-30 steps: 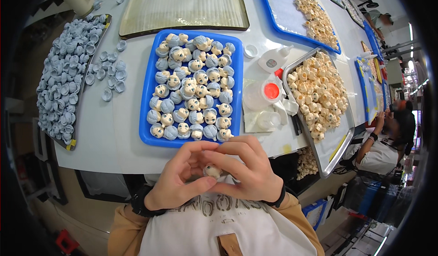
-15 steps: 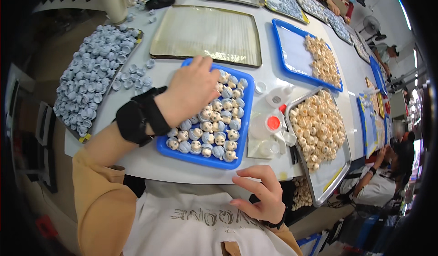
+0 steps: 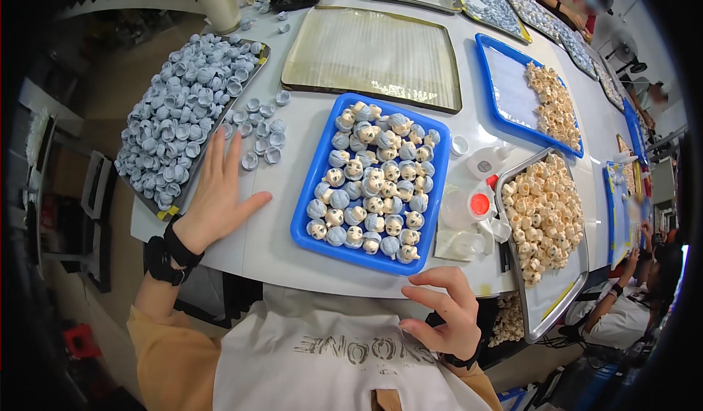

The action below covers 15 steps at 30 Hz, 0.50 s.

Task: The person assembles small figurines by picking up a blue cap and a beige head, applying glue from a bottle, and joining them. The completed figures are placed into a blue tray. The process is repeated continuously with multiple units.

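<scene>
My left hand (image 3: 212, 206) is open, fingers stretched and holding nothing, at the near right edge of a metal tray heaped with pale blue hair-cap pieces (image 3: 179, 110). Its fingertips reach close to several loose blue caps (image 3: 262, 129) on the table. In front of me lies a blue tray (image 3: 357, 258) holding many small doll heads (image 3: 375, 184) with painted faces and pale blue hair. My right hand (image 3: 448, 314) hovers at the table's near edge, just right of that tray. Its fingers are curved and apart, with nothing visible in them.
An empty-looking metal tray (image 3: 373, 56) lies beyond the blue one. To the right are a red-tipped bottle (image 3: 469, 206), a metal tray of cream-coloured head pieces (image 3: 545, 213) and a blue tray of cream pieces (image 3: 556, 110). A white jug (image 3: 214, 1) stands far left. Other people sit at right.
My left hand has left the blue tray of doll heads and moved left beside the blue caps, its fingers now spread. The view has shifted slightly left; my right hand keeps its pose.
</scene>
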Tool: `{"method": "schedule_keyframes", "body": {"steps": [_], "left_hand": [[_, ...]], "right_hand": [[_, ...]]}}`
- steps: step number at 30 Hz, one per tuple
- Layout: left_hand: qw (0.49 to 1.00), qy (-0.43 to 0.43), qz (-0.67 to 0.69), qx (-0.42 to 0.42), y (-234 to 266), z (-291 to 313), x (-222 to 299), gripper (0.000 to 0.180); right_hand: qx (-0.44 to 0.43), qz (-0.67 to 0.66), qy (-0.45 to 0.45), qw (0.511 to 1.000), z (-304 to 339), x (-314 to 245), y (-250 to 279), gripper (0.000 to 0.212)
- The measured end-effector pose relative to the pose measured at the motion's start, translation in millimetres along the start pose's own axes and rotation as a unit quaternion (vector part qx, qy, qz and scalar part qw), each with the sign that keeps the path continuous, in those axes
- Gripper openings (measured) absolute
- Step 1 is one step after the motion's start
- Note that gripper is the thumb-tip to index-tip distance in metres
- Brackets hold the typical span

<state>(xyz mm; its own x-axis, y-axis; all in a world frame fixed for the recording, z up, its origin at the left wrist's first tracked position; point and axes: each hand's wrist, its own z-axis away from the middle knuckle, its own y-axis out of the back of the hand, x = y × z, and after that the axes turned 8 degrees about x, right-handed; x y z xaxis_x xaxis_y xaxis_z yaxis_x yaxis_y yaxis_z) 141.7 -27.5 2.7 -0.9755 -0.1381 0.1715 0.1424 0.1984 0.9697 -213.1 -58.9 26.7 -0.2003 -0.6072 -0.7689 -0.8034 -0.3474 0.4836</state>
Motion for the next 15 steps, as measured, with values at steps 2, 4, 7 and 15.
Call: {"method": "schedule_keyframes", "body": {"steps": [2,4,7,15], "left_hand": [[1.0,0.011,0.002,0.023,-7.8,-3.8,-7.7,0.094],[0.999,0.005,-0.006,0.035,-13.8,-14.2,-14.2,0.093],[0.999,-0.015,-0.016,0.035,-14.3,-25.9,-13.6,0.092],[0.998,-0.021,0.055,0.034,-21.1,-38.7,-8.9,0.088]], "right_hand": [[-0.004,0.001,0.001,1.0,0.5,0.1,-0.2,0.039],[-0.004,0.009,0.0,1.0,0.0,-1.5,0.1,0.038],[0.004,0.01,-0.004,1.0,0.9,-2.0,1.6,0.038],[0.008,0.003,-0.01,1.0,1.8,1.0,0.7,0.039]]}}
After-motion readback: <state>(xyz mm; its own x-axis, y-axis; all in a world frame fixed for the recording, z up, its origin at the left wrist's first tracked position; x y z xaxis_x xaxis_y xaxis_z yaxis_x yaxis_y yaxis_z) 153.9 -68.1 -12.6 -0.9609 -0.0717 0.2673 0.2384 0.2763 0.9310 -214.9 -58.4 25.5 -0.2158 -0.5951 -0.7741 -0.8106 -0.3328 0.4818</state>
